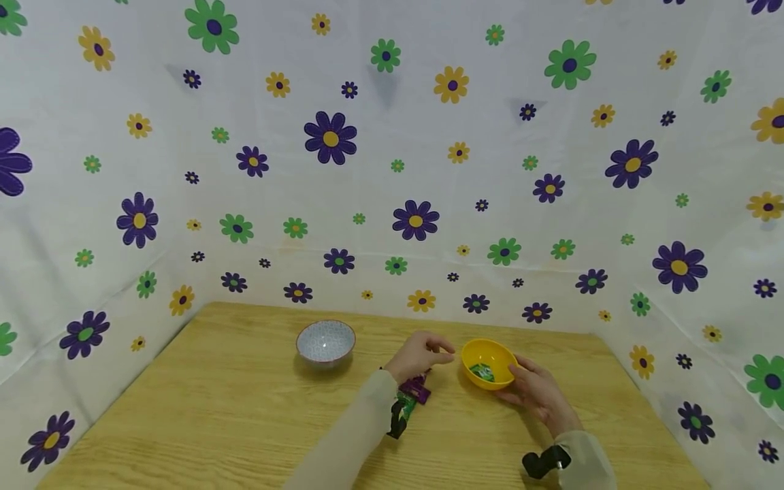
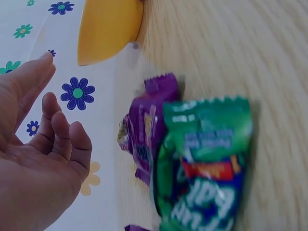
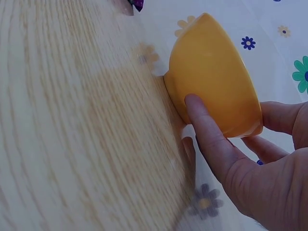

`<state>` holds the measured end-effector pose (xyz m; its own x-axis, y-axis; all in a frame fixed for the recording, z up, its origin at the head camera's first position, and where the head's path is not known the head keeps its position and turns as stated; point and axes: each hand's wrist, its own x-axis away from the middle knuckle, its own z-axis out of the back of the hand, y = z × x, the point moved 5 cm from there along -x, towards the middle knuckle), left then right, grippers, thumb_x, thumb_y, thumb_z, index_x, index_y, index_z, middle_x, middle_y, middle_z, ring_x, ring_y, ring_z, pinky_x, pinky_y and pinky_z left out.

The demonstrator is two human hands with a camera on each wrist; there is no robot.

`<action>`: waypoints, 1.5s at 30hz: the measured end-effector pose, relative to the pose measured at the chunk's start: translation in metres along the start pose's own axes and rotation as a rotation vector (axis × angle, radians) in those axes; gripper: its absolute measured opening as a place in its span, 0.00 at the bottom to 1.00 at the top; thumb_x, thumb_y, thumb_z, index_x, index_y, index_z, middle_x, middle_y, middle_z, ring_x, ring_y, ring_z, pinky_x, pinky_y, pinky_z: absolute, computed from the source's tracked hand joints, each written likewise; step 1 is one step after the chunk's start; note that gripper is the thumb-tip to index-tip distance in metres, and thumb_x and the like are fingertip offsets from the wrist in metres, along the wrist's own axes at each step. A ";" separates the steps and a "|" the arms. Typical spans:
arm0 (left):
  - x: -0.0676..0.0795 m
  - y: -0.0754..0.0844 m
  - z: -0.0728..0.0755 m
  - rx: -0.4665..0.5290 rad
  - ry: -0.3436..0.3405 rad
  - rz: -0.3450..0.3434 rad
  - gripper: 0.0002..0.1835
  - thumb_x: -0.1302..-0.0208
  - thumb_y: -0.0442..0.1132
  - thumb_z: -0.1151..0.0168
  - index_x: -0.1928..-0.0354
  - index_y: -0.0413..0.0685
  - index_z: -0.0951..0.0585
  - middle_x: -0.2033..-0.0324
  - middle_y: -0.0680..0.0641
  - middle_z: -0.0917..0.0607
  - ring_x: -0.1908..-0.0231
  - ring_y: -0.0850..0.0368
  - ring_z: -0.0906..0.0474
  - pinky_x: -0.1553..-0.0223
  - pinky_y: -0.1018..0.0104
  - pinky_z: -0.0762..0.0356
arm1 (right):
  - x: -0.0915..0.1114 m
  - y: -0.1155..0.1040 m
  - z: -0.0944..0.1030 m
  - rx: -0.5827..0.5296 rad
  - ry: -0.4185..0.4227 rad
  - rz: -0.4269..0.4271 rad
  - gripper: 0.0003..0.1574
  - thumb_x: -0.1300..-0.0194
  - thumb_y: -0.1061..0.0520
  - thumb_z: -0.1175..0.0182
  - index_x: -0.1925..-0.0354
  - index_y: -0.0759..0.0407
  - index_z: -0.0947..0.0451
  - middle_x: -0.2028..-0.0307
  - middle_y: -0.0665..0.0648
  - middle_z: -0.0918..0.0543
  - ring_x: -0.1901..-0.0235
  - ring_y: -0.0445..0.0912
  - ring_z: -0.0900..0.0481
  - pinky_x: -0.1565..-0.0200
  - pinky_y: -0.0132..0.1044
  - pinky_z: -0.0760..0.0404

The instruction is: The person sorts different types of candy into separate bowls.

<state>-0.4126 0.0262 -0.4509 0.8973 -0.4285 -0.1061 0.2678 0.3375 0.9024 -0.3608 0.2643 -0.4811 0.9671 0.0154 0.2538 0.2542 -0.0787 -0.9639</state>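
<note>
Head view: on the light wood-grain counter (image 1: 245,408), a round, glossy yellow bowl (image 1: 488,350) stands right of the middle, near the far edge and toward the far right corner. A small green, shiny wrapped packet (image 1: 482,372) lies inside it. The right hand (image 1: 539,393) has its grip closed on the side of the bowl facing the counter's right edge; the right wrist view shows one finger laid along the outer wall and another at the rim.

The left hand (image 1: 419,355) is on the other side of the bowl, its fingertips near the rim but apart from it. Its grip is released, the fingers loosely bent and holding nothing. Below and beside it, shiny purple wrapped sweets (image 2: 147,125) lie on the counter, with a larger green packet with white lettering (image 2: 204,159) against them, nearer the counter's near side.

A pale grey-blue patterned bowl with a reddish rim (image 1: 324,338) stands left of the left hand, also near the far edge. White cloth printed with purple, green and yellow flowers (image 1: 367,184) rises behind the far edge and along both side edges.
</note>
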 end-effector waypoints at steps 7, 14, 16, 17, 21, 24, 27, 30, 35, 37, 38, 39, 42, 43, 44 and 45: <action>0.011 -0.012 0.012 0.049 -0.026 0.044 0.13 0.36 0.40 0.33 0.53 0.43 0.14 0.69 0.47 0.22 0.73 0.55 0.32 0.73 0.66 0.31 | 0.002 0.003 0.002 -0.010 -0.012 -0.009 0.37 0.21 0.57 0.57 0.23 0.63 0.58 0.26 0.73 0.49 0.29 0.67 0.44 0.45 0.54 0.22; 0.017 -0.022 0.028 -0.047 -0.040 -0.055 0.13 0.38 0.42 0.32 0.54 0.42 0.14 0.67 0.49 0.19 0.70 0.58 0.31 0.71 0.68 0.31 | 0.002 0.007 0.003 -0.020 0.000 -0.021 0.37 0.21 0.57 0.57 0.23 0.63 0.58 0.26 0.74 0.49 0.30 0.68 0.44 0.46 0.53 0.21; 0.019 -0.025 0.032 -0.038 -0.036 -0.046 0.14 0.38 0.42 0.31 0.54 0.42 0.14 0.66 0.48 0.19 0.69 0.58 0.30 0.70 0.68 0.31 | 0.002 0.007 0.005 -0.013 0.007 -0.016 0.36 0.21 0.57 0.57 0.23 0.63 0.57 0.26 0.73 0.49 0.30 0.67 0.43 0.47 0.53 0.20; 0.021 -0.025 0.034 -0.042 -0.033 -0.043 0.14 0.38 0.42 0.31 0.54 0.42 0.14 0.65 0.49 0.19 0.69 0.58 0.31 0.70 0.68 0.31 | 0.003 0.007 0.005 -0.011 0.010 -0.013 0.36 0.21 0.57 0.57 0.23 0.63 0.57 0.26 0.73 0.49 0.30 0.67 0.43 0.47 0.53 0.20; 0.030 -0.025 0.042 -0.089 -0.019 -0.034 0.13 0.38 0.43 0.32 0.55 0.44 0.14 0.64 0.49 0.21 0.66 0.57 0.32 0.68 0.67 0.32 | 0.004 0.007 0.005 -0.009 0.002 -0.003 0.37 0.21 0.57 0.57 0.23 0.63 0.57 0.26 0.73 0.49 0.29 0.67 0.44 0.45 0.55 0.22; 0.037 -0.027 0.048 -0.109 -0.016 -0.015 0.12 0.38 0.42 0.32 0.56 0.44 0.13 0.66 0.51 0.22 0.66 0.57 0.32 0.68 0.67 0.33 | 0.005 0.006 0.004 -0.004 -0.013 -0.002 0.37 0.21 0.57 0.57 0.23 0.63 0.58 0.26 0.73 0.50 0.29 0.67 0.45 0.45 0.55 0.23; 0.043 -0.031 0.053 -0.074 -0.031 0.007 0.12 0.38 0.41 0.31 0.57 0.43 0.14 0.70 0.51 0.24 0.68 0.57 0.34 0.71 0.68 0.35 | 0.005 0.005 0.004 -0.003 -0.011 -0.006 0.37 0.21 0.57 0.57 0.23 0.63 0.58 0.26 0.73 0.49 0.29 0.67 0.44 0.45 0.55 0.22; 0.048 -0.035 0.056 -0.048 -0.065 0.017 0.11 0.39 0.41 0.31 0.57 0.43 0.13 0.71 0.49 0.24 0.70 0.57 0.35 0.72 0.68 0.37 | 0.005 0.005 0.003 -0.001 -0.007 -0.008 0.37 0.22 0.57 0.56 0.23 0.62 0.57 0.26 0.72 0.49 0.29 0.67 0.44 0.45 0.54 0.22; 0.060 -0.039 0.058 -0.099 -0.139 0.037 0.09 0.40 0.40 0.30 0.59 0.47 0.12 0.69 0.51 0.20 0.70 0.58 0.33 0.72 0.68 0.35 | 0.005 0.007 0.002 0.001 -0.010 -0.006 0.37 0.22 0.57 0.55 0.23 0.63 0.57 0.26 0.73 0.48 0.30 0.68 0.42 0.45 0.53 0.22; 0.064 -0.041 0.057 -0.112 -0.179 0.050 0.07 0.41 0.39 0.29 0.61 0.48 0.12 0.72 0.52 0.22 0.72 0.59 0.34 0.72 0.69 0.35 | 0.004 0.008 0.002 0.003 -0.012 -0.007 0.37 0.22 0.57 0.55 0.23 0.63 0.57 0.27 0.73 0.48 0.30 0.68 0.42 0.45 0.53 0.21; 0.065 -0.042 0.056 -0.118 -0.200 0.050 0.06 0.41 0.38 0.29 0.62 0.48 0.12 0.73 0.53 0.23 0.73 0.59 0.34 0.72 0.69 0.36 | 0.004 0.008 0.002 0.005 -0.013 -0.009 0.37 0.22 0.57 0.55 0.23 0.63 0.57 0.27 0.73 0.47 0.30 0.68 0.42 0.46 0.52 0.21; 0.066 -0.043 0.056 -0.119 -0.220 0.051 0.06 0.42 0.38 0.29 0.63 0.48 0.12 0.74 0.53 0.23 0.73 0.60 0.34 0.71 0.69 0.36 | 0.004 0.008 0.001 0.009 -0.012 -0.011 0.37 0.22 0.57 0.55 0.23 0.63 0.56 0.27 0.73 0.47 0.30 0.68 0.41 0.46 0.52 0.21; 0.068 -0.043 0.055 -0.105 -0.273 0.053 0.04 0.44 0.34 0.28 0.65 0.46 0.12 0.76 0.53 0.23 0.73 0.60 0.34 0.70 0.69 0.36 | 0.002 0.006 0.001 0.018 -0.015 -0.006 0.36 0.22 0.57 0.56 0.23 0.62 0.56 0.27 0.72 0.47 0.30 0.67 0.41 0.47 0.51 0.20; 0.068 -0.043 0.055 -0.107 -0.285 0.051 0.04 0.45 0.33 0.28 0.65 0.46 0.12 0.75 0.53 0.22 0.73 0.60 0.33 0.70 0.69 0.36 | 0.002 0.005 0.001 0.018 -0.016 -0.001 0.36 0.22 0.57 0.56 0.23 0.62 0.56 0.27 0.72 0.47 0.30 0.67 0.41 0.47 0.51 0.20; 0.067 -0.042 0.055 -0.109 -0.294 0.049 0.05 0.45 0.33 0.28 0.66 0.46 0.12 0.74 0.54 0.21 0.72 0.60 0.33 0.70 0.70 0.36 | 0.001 0.004 0.002 0.019 -0.019 0.004 0.36 0.22 0.57 0.57 0.23 0.62 0.56 0.27 0.72 0.47 0.30 0.67 0.42 0.47 0.50 0.20; 0.067 -0.042 0.054 -0.109 -0.302 0.047 0.05 0.46 0.32 0.27 0.66 0.46 0.12 0.73 0.53 0.20 0.73 0.60 0.32 0.70 0.70 0.35 | 0.001 0.003 0.002 0.017 -0.022 0.008 0.36 0.21 0.57 0.57 0.23 0.62 0.56 0.27 0.72 0.48 0.30 0.67 0.42 0.46 0.50 0.20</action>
<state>-0.3825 -0.0624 -0.4730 0.7694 -0.6339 0.0785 0.2790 0.4442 0.8514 -0.3588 0.2659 -0.4834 0.9691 0.0369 0.2440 0.2459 -0.0616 -0.9673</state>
